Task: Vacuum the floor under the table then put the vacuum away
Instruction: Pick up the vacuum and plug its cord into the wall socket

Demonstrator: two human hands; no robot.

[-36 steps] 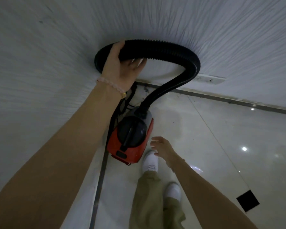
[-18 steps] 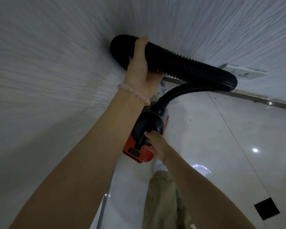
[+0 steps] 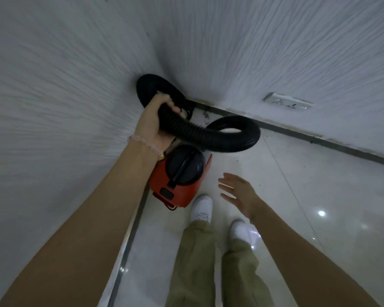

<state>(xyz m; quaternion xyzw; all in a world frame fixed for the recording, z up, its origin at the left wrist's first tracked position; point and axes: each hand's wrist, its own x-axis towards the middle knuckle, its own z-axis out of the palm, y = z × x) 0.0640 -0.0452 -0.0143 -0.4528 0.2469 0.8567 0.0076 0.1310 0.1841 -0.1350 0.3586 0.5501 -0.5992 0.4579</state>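
while the left hand [image 3: 155, 122] grips the floppy hose [image 3: 208, 134] and the right hand [image 3: 237, 191] hangs spread, the vacuum [image 3: 177, 187] looks light; its top handle [image 3: 182, 167] suits lifting.

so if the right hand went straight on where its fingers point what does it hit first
Most likely the red vacuum body: the open right hand points left at it, with bare floor between. Depth is unclear, so it might pass above.

No text, label, brand or number can be read. Dark marks are seen on the white wall plate [image 3: 287, 102], above the right hand [image 3: 237, 191], but they are too blurred to be made out.
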